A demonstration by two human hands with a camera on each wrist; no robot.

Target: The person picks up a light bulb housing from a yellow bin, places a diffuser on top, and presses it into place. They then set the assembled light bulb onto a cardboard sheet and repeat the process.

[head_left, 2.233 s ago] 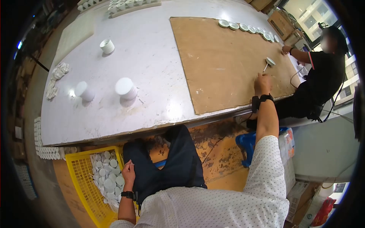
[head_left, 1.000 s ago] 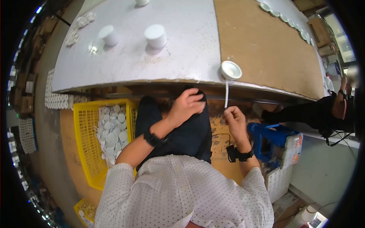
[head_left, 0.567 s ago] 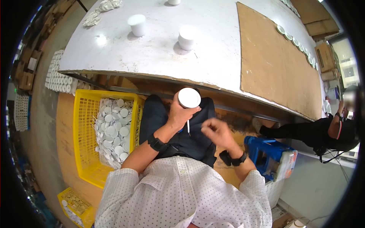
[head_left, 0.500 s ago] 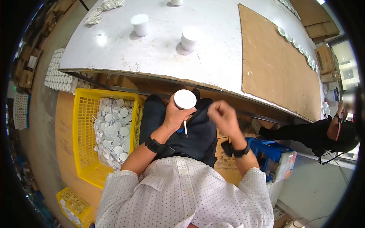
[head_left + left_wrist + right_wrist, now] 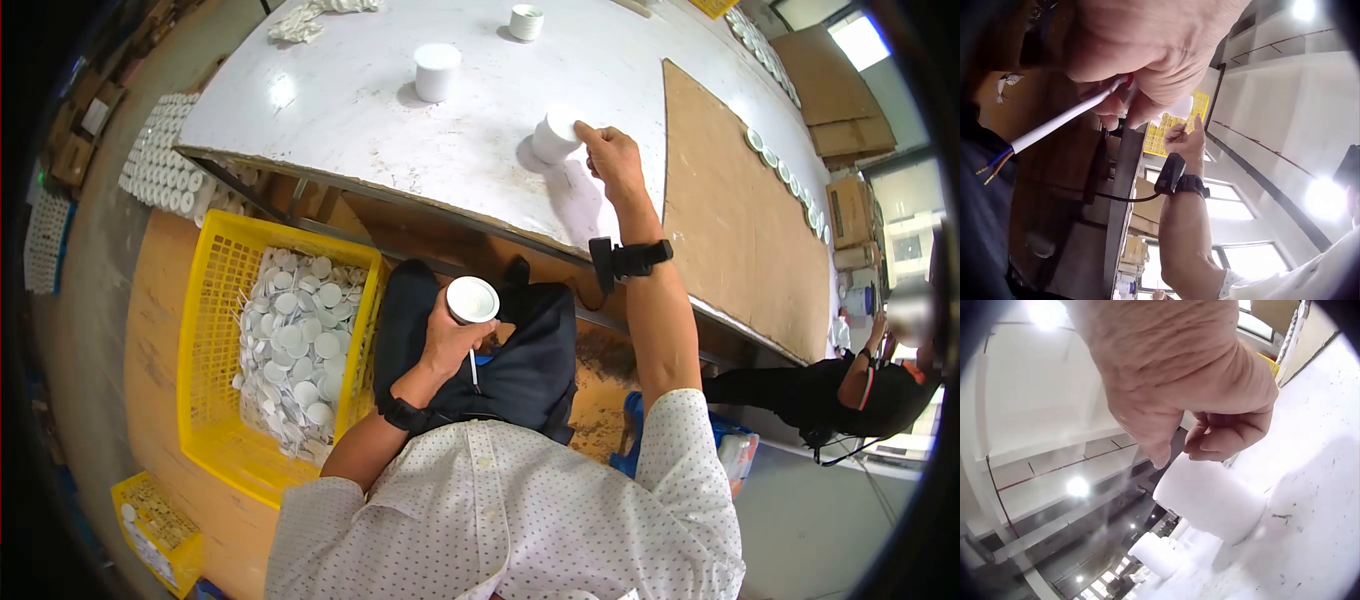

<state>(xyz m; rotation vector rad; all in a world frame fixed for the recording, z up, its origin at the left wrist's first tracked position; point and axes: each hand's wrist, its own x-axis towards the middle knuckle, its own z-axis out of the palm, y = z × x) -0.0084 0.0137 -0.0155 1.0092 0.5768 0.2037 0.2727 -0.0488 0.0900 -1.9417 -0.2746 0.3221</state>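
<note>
My left hand [image 5: 447,342] grips a round white cup-shaped fitting [image 5: 472,299] above my lap, its pale, recessed face upward. From under that hand runs a white cable [image 5: 1060,124], its end stripped to a blue and a brown wire with bare tips. Over the table [image 5: 340,130], my right hand [image 5: 613,162] reaches to a white stack [image 5: 553,140] of round discs. In the right wrist view, thumb and curled fingers pinch at the upper rim of that stack [image 5: 1210,499]; the top disc is partly hidden by the fingers.
Two further white stacks stand behind, one plain [image 5: 437,75], one ribbed [image 5: 525,22]. A brown board [image 5: 730,200] lies on the right, bearing a row of white fittings [image 5: 785,175]. Left of my legs stands a yellow basket [image 5: 205,340] of white round parts. Another person [image 5: 830,395] sits at right.
My right hand brought the fitting from the board by its cable, and my left hand took it. The right hand then let go and moved up to the white stack.
</note>
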